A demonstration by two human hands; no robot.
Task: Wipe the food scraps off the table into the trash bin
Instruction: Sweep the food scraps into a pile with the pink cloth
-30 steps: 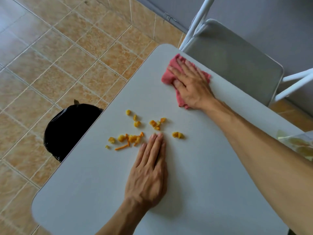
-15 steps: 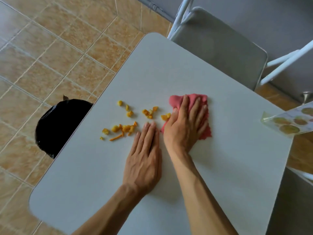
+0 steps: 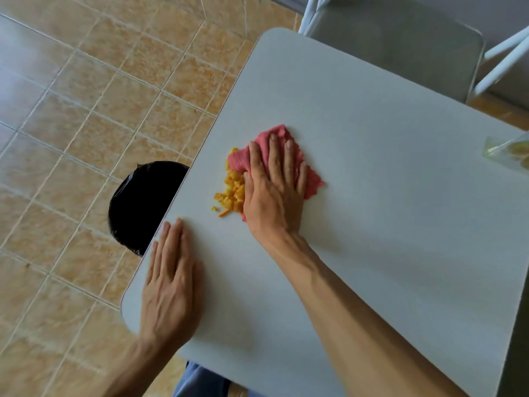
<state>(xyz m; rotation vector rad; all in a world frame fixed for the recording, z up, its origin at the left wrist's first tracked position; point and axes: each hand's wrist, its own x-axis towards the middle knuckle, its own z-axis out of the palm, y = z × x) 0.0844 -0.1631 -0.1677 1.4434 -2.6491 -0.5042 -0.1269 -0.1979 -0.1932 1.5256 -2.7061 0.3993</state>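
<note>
Orange-yellow food scraps (image 3: 231,190) lie bunched in a small heap on the white table (image 3: 372,196), a short way in from its left edge. My right hand (image 3: 274,190) presses flat on a pink cloth (image 3: 310,181) that touches the heap on its right side. My left hand (image 3: 171,279) rests flat and empty on the table near the front left corner, fingers together. A trash bin (image 3: 143,204) lined with a black bag stands on the floor under the table's left edge, partly hidden by the tabletop.
A grey folding chair (image 3: 395,47) with a white frame stands at the table's far side. A clear plastic bag (image 3: 509,151) with yellow pieces lies at the right edge of the table. Tan tiled floor (image 3: 86,110) lies to the left.
My right hand has pushed the cloth left, sweeping the scattered scraps into one heap nearer the table's left edge. My left hand has slid back toward the front left corner.
</note>
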